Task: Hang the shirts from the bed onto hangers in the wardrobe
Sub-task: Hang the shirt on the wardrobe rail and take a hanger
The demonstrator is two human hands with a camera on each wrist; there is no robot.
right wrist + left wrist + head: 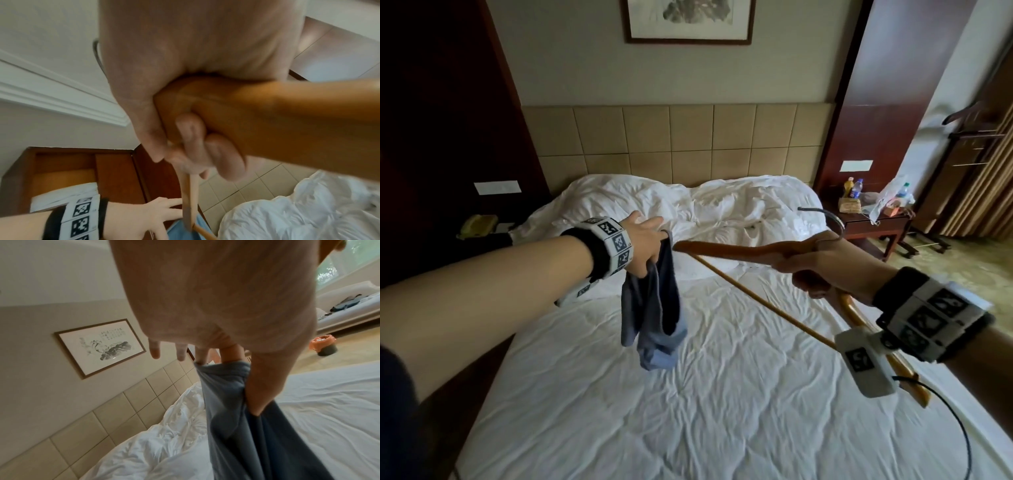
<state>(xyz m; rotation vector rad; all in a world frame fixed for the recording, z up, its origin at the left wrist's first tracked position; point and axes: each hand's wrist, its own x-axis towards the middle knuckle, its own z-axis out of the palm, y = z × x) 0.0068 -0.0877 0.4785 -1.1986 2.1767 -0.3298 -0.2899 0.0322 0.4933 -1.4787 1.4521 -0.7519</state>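
Beyond bed [329,402], wrist-only orange bin [324,344]

Shirt [654,308] hangs from the left hand [645,243], above the bed [722,394]. Hanger [729,251] sits in the right hand [822,267], to the shirt's right, one end just beside it. Duvet [688,202] lies bunched against the headboard [681,140]. Nightstand [873,222] stands right of the bed.

Dim head view, darkened corners (wide-angle bend); wrist views brighter, blurred close up.
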